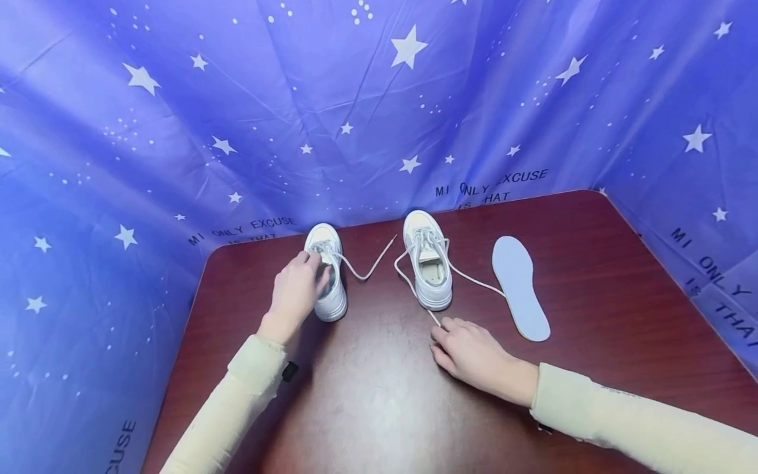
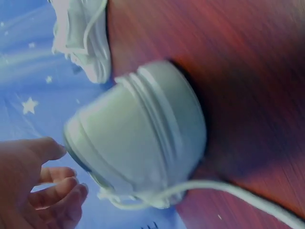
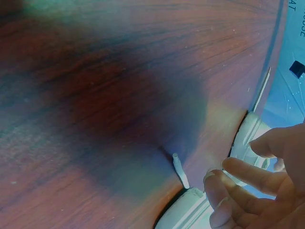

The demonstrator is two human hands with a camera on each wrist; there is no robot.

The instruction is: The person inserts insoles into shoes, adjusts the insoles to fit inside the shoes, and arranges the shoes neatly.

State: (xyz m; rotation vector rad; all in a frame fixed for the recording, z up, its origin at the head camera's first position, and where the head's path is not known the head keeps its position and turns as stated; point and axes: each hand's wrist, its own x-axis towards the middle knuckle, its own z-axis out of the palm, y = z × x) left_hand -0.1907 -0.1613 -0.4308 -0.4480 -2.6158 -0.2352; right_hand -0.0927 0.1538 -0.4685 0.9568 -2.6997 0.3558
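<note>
A star-patterned blue cloth (image 1: 237,99) is hanging behind and beside everything, wrinkling softly. Below it, a dark red wooden table (image 1: 367,408) is carrying the footwear and catching a pale glare near its front. Two cream sleeves, the left sleeve (image 1: 219,415) and the right sleeve (image 1: 639,415), are reaching in from the near side. The left shoe (image 1: 331,304) and right shoe (image 1: 436,297) — both white — are standing upright near the far edge, toes pointing away. A pale insole (image 1: 515,283) is lying flat, right of the right shoe. The left hand (image 1: 296,286) is hovering over the left shoe's opening, fingers loosely bending and gripping nothing; whether it is touching the collar I cannot tell. The right hand (image 1: 474,355) is sitting behind the right shoe's heel, its fingers relaxing, unclenched. The left shoe's lace (image 1: 361,278) is trailing rightward; the right shoe's laces (image 1: 474,280) are splaying both ways — one reaching the insole's edge, the other ending near the right hand.
</note>
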